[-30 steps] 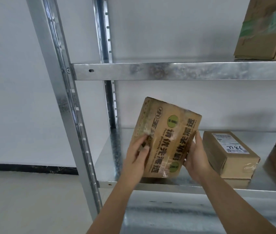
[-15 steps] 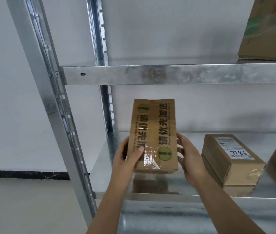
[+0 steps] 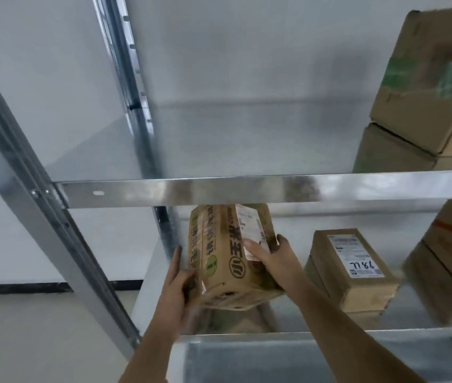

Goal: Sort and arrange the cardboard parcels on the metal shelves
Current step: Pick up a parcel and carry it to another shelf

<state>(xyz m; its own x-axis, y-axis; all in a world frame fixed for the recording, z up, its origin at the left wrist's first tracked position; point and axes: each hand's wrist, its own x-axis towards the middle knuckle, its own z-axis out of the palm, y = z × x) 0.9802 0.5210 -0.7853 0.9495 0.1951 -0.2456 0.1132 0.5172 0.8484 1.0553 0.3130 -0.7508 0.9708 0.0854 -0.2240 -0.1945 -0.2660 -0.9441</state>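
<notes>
We are facing the metal shelving (image 3: 247, 190), its 2 visible levels running off to the right. On the upper level, at the far right, a large box with green tape (image 3: 434, 87) is sitting on top of another carton (image 3: 390, 153). On the lower level, another big box with a red stripe (image 3: 451, 252) is leaning at the right edge, and beside it a smaller labelled parcel (image 3: 352, 269) is lying flat, apparently on a second parcel beneath it, though blur is making that hard to confirm. We are holding the printed parcel (image 3: 230, 258) tilted above the left part of the lower level, just under the upper shelf's front rail. Our left hand (image 3: 177, 283) is cupping its left side with fingers curled around the edge. Our right hand (image 3: 271, 258) is gripping its right side, thumb lying across the white label, fingers wrapping behind.
</notes>
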